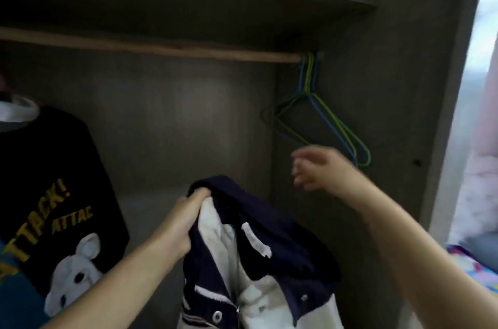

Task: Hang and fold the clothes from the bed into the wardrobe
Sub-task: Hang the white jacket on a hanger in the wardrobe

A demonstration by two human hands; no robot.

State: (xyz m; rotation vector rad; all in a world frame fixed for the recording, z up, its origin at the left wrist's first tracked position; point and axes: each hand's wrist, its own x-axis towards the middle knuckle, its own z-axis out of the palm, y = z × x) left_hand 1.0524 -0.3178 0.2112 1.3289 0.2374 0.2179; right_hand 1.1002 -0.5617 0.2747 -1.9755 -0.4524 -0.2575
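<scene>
— Black sweatshirt (54,180) already hangs left on the wooden rail (161,49)?
— Yes. Below the rail, left hand (183,223) fingers (198,195) curl tight around the navy jacket (258,253).
— Right hand (318,169)?
— Blurred, fingers loosely bent, holding nothing, just beneath the wire hangers (323,115) at the rail's right end.

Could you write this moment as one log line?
left hand grips navy jacket | right hand empty, near wire hangers

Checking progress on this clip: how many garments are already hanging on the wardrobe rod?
1 plainly: a black printed sweatshirt at the far left under the rod. A blue garment shows beneath it; whether it hangs separately is unclear. More may hang beyond the left edge.
</scene>
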